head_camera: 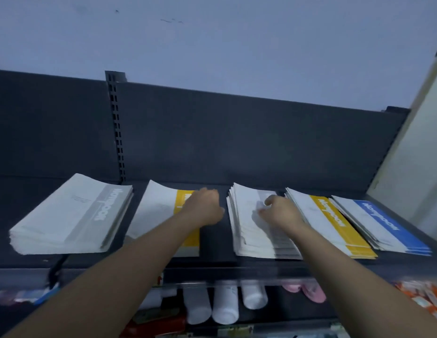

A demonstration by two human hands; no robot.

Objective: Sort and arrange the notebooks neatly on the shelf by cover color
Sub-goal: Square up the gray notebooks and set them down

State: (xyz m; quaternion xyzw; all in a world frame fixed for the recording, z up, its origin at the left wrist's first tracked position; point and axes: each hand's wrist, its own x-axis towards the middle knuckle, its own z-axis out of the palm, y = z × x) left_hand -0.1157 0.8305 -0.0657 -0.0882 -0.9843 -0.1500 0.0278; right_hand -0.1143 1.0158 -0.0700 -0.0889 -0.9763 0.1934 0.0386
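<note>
Five notebook stacks lie in a row on the dark shelf [213,242]. From the left they are a grey-banded stack [66,215], a yellow-banded stack [154,211], a second grey-banded stack [246,232], another yellow-banded stack [332,220] and a blue-banded stack [380,220]. My left hand [204,207] sits on the first yellow stack, fingers curled down onto its top notebook. My right hand [278,212] is on the middle grey stack and pinches the top cover, which lifts a little at the fingertips. Both stacks are partly hidden by my arms.
A slotted upright post [116,128] divides the dark back panel. A pale wall [417,147] closes the shelf on the right. On the lower shelf stand white bottles [224,306], pink items [307,291] and orange packs [422,296].
</note>
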